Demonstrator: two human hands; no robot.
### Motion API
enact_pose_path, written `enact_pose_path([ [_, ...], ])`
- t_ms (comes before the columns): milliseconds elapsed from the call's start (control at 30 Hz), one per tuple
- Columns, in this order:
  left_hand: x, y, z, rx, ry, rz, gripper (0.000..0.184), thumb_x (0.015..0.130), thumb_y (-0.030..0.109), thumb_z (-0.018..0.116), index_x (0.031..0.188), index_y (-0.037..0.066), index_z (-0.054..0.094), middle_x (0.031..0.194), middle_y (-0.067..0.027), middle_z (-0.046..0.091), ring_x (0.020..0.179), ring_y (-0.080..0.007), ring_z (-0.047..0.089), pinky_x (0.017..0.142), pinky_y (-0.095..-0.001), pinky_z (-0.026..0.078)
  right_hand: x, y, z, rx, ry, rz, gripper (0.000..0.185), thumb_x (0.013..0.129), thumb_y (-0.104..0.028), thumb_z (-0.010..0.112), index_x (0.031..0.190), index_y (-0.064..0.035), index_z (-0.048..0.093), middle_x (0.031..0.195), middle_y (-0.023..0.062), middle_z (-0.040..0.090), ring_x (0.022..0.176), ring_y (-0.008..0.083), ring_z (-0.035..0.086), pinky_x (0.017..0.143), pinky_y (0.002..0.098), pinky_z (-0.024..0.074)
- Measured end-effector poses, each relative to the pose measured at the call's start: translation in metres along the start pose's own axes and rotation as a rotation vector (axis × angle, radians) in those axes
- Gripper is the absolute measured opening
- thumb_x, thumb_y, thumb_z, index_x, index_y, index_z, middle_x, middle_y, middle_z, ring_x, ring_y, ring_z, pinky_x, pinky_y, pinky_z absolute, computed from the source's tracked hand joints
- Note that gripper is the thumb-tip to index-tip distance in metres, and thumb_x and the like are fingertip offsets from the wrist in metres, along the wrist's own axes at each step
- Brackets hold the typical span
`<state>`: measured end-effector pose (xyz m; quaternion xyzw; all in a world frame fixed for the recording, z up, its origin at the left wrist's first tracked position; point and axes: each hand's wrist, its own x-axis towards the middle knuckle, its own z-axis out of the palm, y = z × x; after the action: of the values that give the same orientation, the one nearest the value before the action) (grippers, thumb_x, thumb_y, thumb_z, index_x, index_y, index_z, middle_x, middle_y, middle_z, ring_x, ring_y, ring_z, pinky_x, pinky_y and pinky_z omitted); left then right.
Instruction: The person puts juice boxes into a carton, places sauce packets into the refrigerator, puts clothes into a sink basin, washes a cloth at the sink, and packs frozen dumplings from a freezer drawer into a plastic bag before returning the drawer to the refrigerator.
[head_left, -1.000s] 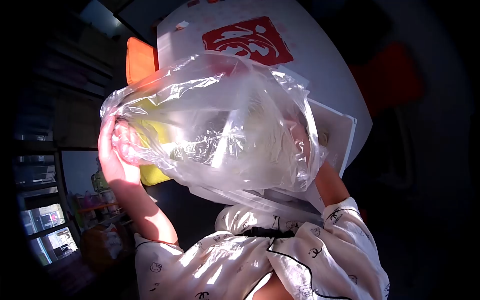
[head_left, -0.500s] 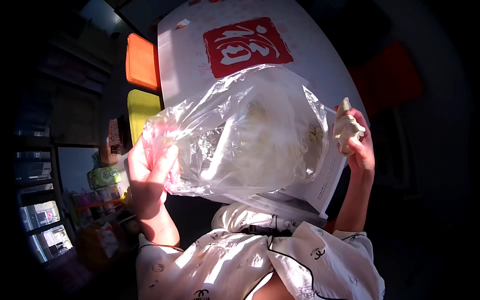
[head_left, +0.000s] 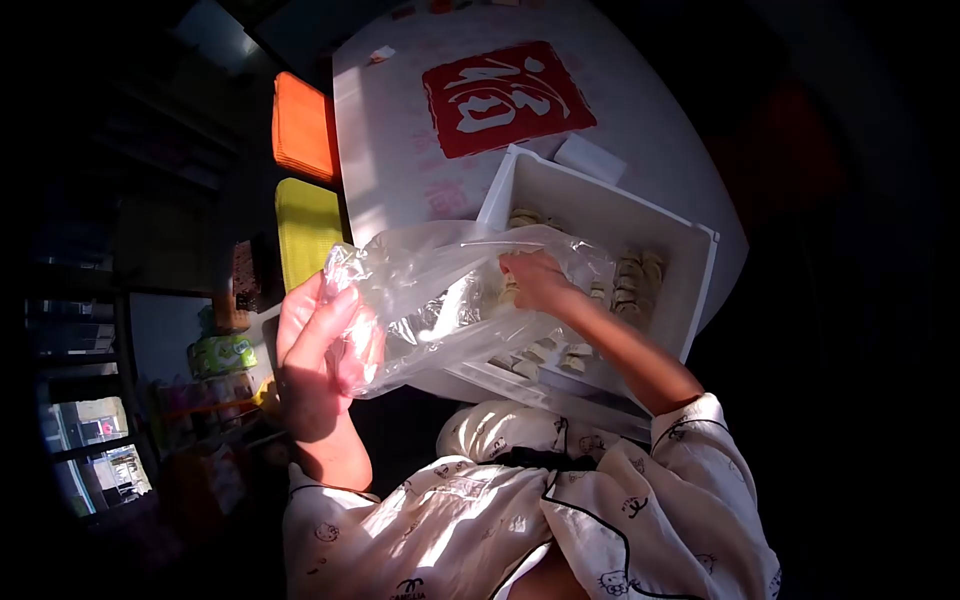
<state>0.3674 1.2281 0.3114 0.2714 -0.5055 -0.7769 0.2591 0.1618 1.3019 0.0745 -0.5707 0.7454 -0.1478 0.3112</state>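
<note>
A clear plastic bag [head_left: 425,255] is gripped at its left end by my left hand [head_left: 325,335], whose fingers and thumb are closed on the bunched film. The bag stretches right over a white box [head_left: 610,205] that holds rows of pale dumplings [head_left: 638,285]. My right hand [head_left: 540,282] reaches in at the bag's open right end, fingers curled down. Pale dumplings [head_left: 509,290] show at its fingertips, partly hidden by the hand and the film. More dumplings lie in the box below the bag.
The box sits on a pale table [head_left: 390,130] bearing a red square print [head_left: 510,98]. An orange chair [head_left: 303,125] and a yellow chair [head_left: 308,230] stand along the left edge. A small white object [head_left: 590,158] lies behind the box. At left, a green package [head_left: 222,355] is among shelf items.
My right hand has moved left from beside the box to the bag's mouth, carrying dumplings. The bag has narrowed and dropped lower, uncovering much of the box. My left hand keeps its hold.
</note>
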Motion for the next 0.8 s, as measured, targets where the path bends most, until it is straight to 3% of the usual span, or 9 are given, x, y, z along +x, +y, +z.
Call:
enact_pose_path([
  [67,-0.002,-0.010,-0.006,-0.009,0.007,-0.101,0.014,0.086,0.012,0.046,0.075,0.003,0.047,0.048,0.0014,0.040,0.033,-0.0051,0.031,0.033,-0.0200,0.025,-0.002,0.002,0.031,-0.198,0.062,0.000,0.053,0.053,-0.008,0.074,0.103,-0.0090,0.054,0.100,0.0162,0.053,0.092,0.0355,0.054,0.081,0.0417,0.0434],
  [233,-0.012,-0.023,-0.022,0.027,-0.092,-0.126,0.021,0.087,0.018,0.047,0.070,0.007,0.042,0.041,0.0019,0.036,0.027,-0.0044,0.026,0.028,-0.0193,0.022,-0.029,-0.012,0.065,-0.078,-0.222,-0.064,0.057,0.054,-0.012,0.075,0.106,-0.0084,0.054,0.099,0.0170,0.054,0.093,0.0363,0.054,0.077,0.0424,0.0456],
  [333,-0.017,-0.026,-0.030,0.004,-0.168,-0.123,0.021,0.087,0.018,0.048,0.072,0.005,0.042,0.043,0.0003,0.037,0.026,-0.0053,0.028,0.026,-0.0206,0.022,-0.053,-0.026,0.062,0.022,-0.233,-0.082,0.053,0.059,-0.013,0.073,0.108,-0.0071,0.054,0.095,0.0167,0.057,0.092,0.0333,0.056,0.076,0.0422,0.0463],
  [433,-0.019,-0.027,-0.035,0.034,-0.074,-0.108,0.026,0.087,0.018,0.050,0.069,0.000,0.045,0.043,-0.0033,0.040,0.026,-0.0073,0.031,0.028,-0.0199,0.025,-0.070,-0.028,0.037,0.064,0.037,-0.434,0.036,0.068,-0.009,0.068,0.102,-0.0043,0.057,0.087,0.0145,0.059,0.079,0.0259,0.061,0.067,0.0361,0.0494],
  [500,-0.019,-0.028,-0.038,0.011,-0.123,-0.099,0.027,0.086,0.019,0.051,0.068,-0.001,0.045,0.043,-0.0048,0.041,0.026,-0.0085,0.033,0.028,-0.0202,0.026,-0.082,-0.053,-0.033,0.590,0.244,-0.358,0.014,0.073,-0.005,0.063,0.087,-0.0013,0.060,0.079,0.0126,0.059,0.064,0.0211,0.061,0.059,0.0314,0.0507],
  [567,-0.021,-0.034,-0.044,0.023,-0.116,-0.068,0.027,0.085,0.018,0.051,0.068,-0.001,0.045,0.044,-0.0071,0.043,0.027,-0.0099,0.035,0.027,-0.0211,0.027,-0.070,-0.034,-0.058,0.646,0.617,-0.213,0.010,0.078,-0.005,0.060,0.087,-0.0022,0.060,0.073,0.0067,0.059,0.059,0.0109,0.058,0.049,0.0236,0.0455],
  [600,-0.021,-0.034,-0.042,0.019,-0.129,-0.111,0.026,0.085,0.018,0.052,0.069,-0.002,0.045,0.045,-0.0068,0.044,0.027,-0.0100,0.034,0.027,-0.0215,0.027,-0.053,-0.015,-0.061,0.825,0.600,-0.013,0.010,0.079,-0.008,0.059,0.088,-0.0030,0.062,0.072,0.0058,0.060,0.059,0.0102,0.057,0.048,0.0209,0.0438],
  [700,-0.021,-0.036,-0.033,0.045,-0.158,-0.204,0.024,0.084,0.016,0.051,0.070,-0.003,0.045,0.049,-0.0080,0.046,0.026,-0.0104,0.033,0.028,-0.0228,0.027,0.002,0.078,-0.021,0.147,0.496,-0.053,0.050,0.064,-0.026,0.073,0.107,-0.0058,0.056,0.107,0.0128,0.056,0.095,0.0261,0.056,0.078,0.0392,0.0459],
  [800,-0.037,-0.048,-0.033,0.089,-0.026,-0.038,0.017,0.083,0.010,0.049,0.075,-0.005,0.048,0.049,-0.0091,0.046,0.027,-0.0115,0.034,0.029,-0.0236,0.028,0.029,0.120,0.029,-0.117,0.379,-0.046,0.071,0.056,-0.031,0.076,0.117,-0.0086,0.048,0.122,0.0172,0.044,0.109,0.0336,0.045,0.090,0.0440,0.0382],
])
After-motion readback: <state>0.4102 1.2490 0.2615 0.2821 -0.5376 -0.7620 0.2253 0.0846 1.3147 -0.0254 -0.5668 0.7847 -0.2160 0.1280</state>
